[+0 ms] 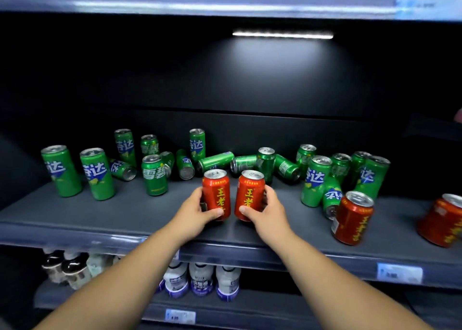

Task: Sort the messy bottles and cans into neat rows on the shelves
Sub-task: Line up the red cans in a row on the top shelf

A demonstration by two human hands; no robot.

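Two red cans stand upright side by side at the middle of the dark grey shelf (125, 212). My left hand (195, 210) grips the left red can (217, 192), thumb across its front. My right hand (268, 210) grips the right red can (250, 192) the same way. Behind them several green cans (216, 160) lie tipped over among upright ones. Two tall green cans (96, 173) stand at the left. A tight cluster of green cans (316, 179) stands at the right.
Two more red cans (352, 218) stand near the shelf's front right, one (442, 220) cut by the frame edge. On the lower shelf are white bottles (201, 278) and dark-capped bottles (72, 267). Price tags (399, 273) line the shelf edges.
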